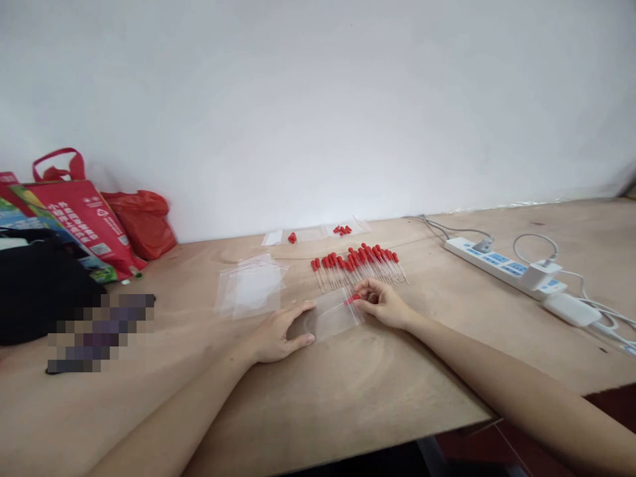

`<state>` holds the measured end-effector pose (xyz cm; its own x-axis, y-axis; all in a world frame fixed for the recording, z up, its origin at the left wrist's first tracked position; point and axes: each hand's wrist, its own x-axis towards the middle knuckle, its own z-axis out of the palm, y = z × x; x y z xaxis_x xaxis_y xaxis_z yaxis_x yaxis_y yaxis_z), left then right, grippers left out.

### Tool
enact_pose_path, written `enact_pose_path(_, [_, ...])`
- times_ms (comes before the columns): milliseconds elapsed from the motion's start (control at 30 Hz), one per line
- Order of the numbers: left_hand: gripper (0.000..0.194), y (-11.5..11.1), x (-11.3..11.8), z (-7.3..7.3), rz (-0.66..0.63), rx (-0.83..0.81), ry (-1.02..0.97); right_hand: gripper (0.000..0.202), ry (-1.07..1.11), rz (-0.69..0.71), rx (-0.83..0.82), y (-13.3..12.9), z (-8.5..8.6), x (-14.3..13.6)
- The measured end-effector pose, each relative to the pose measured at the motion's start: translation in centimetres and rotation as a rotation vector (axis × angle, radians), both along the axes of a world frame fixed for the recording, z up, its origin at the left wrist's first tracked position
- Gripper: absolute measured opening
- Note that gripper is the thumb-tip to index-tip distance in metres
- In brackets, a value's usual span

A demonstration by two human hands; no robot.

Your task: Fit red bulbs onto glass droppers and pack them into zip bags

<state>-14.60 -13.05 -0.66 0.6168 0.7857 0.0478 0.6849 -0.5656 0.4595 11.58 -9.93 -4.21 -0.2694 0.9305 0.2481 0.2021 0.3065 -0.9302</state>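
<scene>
Pinching a red-bulbed dropper [350,300] between thumb and fingertips, the right hand [381,305] is at the zip end of a clear zip bag [334,319] in the head view. At the bag's other end, the left hand [282,332] holds thumb and forefinger spread (whether the dropper is inside, I cannot tell). Just beyond lies a row of droppers [364,254], with overlapping zip bags [253,289] to its left and a power strip [498,262] to its right.

Looks forward and down from up on the head, a bit above the wooden table [298,404], quite close to the left hand [274,336] and right hand [385,307] in the middle, and farther from the white wall [318,119] straight ahead.
</scene>
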Motion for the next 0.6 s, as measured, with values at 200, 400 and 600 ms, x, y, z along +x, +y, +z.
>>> enact_pose_path(200, [0.051,0.1,0.5,-0.2,-0.035,0.047,0.017,0.025,-0.200,0.072,0.163,0.2,-0.1,-0.4])
enact_pose_path(400, [0.051,0.0,0.8,0.0,-0.043,0.059,0.018,0.018,-0.414,0.127,0.341,0.1,0.6,-0.2])
enact_pose_path(600, [0.050,-0.1,0.7,0.1,-0.025,0.034,0.022,0.015,-0.469,-0.169,0.209,3.3,1.4,1.8])
